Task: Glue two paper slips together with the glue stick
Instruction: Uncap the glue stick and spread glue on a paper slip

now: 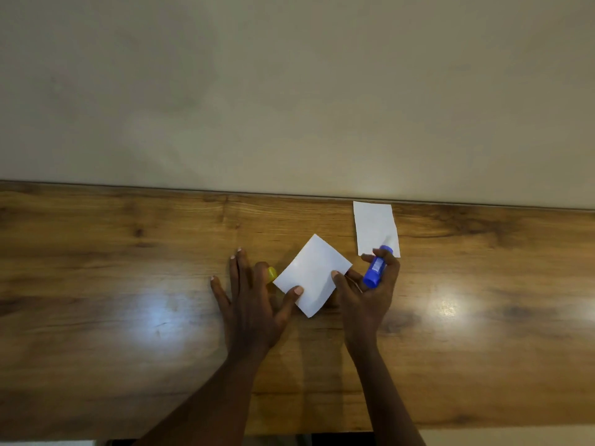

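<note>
blue glue stick gripped in right hand, left hand flat, thumb pressing slip.

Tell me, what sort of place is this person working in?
Likely a plain indoor desk, home or office; I cannot tell which. A wood-grain table stands against a bare beige wall, with a near paper slip and a far paper slip on it, and a blue glue stick in the right hand.
</note>
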Demonstrator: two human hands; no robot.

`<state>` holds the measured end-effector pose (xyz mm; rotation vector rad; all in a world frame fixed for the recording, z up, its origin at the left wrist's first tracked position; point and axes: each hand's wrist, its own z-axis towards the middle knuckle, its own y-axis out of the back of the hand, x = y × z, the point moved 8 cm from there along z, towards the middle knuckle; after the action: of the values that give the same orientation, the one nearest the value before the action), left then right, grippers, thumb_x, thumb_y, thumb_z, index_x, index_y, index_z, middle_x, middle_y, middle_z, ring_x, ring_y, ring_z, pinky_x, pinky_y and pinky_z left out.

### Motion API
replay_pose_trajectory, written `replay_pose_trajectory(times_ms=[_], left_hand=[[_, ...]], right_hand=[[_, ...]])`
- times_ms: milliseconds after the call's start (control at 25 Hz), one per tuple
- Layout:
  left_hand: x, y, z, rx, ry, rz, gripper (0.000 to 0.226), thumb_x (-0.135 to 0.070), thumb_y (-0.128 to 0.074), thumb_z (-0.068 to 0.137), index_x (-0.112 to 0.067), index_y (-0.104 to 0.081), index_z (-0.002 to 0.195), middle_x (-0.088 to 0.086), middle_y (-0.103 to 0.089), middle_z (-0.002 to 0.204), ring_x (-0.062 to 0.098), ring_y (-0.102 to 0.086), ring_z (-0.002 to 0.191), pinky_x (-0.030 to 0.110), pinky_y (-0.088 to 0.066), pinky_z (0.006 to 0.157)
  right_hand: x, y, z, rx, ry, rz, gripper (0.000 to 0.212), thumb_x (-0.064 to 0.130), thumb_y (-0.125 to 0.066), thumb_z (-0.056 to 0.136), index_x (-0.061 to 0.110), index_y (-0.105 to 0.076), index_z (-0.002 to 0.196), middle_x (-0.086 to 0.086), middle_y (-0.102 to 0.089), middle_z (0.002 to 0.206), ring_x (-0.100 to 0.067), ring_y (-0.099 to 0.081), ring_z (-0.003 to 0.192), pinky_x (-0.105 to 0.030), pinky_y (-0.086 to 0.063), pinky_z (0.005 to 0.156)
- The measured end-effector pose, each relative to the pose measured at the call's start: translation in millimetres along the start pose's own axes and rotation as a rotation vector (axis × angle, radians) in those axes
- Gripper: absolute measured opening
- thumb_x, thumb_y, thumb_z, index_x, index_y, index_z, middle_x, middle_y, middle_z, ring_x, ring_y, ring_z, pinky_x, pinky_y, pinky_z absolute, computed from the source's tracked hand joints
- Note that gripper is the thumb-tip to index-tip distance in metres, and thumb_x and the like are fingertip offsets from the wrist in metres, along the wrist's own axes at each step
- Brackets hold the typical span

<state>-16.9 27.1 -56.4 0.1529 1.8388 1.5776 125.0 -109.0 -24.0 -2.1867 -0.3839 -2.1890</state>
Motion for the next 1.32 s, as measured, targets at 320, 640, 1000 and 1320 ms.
replay_pose_trajectory(times_ms=[320,640,1000,1320], left_hand=[[0.5,-0.1,0.6,0.006,0.017,-0.004,0.073,-0.067,-0.051,0.071,-0.018,-0.039,0.124,0.014,-0.013,0.154,0.031,-0.008,0.143,0.057,0.004,0.11],[0.3,-2.5,1.1,0.005,0.002,0.036,0.074,-0.064,-0.056,0.069,-0.018,-0.038,0.125,0.014,-0.011,0.155,0.031,-0.005,0.143,0.057,0.003,0.111],[1.1,-4.9,0.8,0.031,0.007,0.029,0.078,-0.067,-0.054,0.069,-0.018,-0.034,0.127,0.015,-0.007,0.155,0.03,-0.002,0.143,0.057,0.005,0.111],[-0.5,-3.0,-0.6,0.027,-0.017,0.013,0.077,-0.064,-0.057,0.069,-0.016,-0.037,0.125,0.016,-0.008,0.154,0.03,-0.003,0.143,0.058,0.002,0.11]], right_hand=[[5.6,-55.7,22.3,0.759,0.189,-0.477,0.064,-0.003,-0.072,0.067,0.013,-0.04,0.12,-0.009,-0.05,0.109,-0.012,-0.049,0.081,-0.014,-0.042,0.071],[17.5,-35.7,5.9,0.348,0.224,-0.241,0.054,0.017,-0.077,0.064,0.003,-0.05,0.109,-0.016,-0.059,0.103,-0.019,-0.054,0.087,-0.025,-0.049,0.076],[-3.5,-47.1,-15.9,0.317,-0.134,0.133,0.023,0.001,-0.052,0.085,0.025,-0.053,0.086,-0.001,-0.055,0.064,-0.002,-0.054,0.047,-0.008,-0.044,0.045],[-1.0,-63.3,-15.7,0.482,-0.027,-0.142,0.013,0.003,-0.062,0.079,0.012,-0.053,0.074,-0.026,-0.066,0.074,-0.03,-0.063,0.063,-0.028,-0.05,0.057]])
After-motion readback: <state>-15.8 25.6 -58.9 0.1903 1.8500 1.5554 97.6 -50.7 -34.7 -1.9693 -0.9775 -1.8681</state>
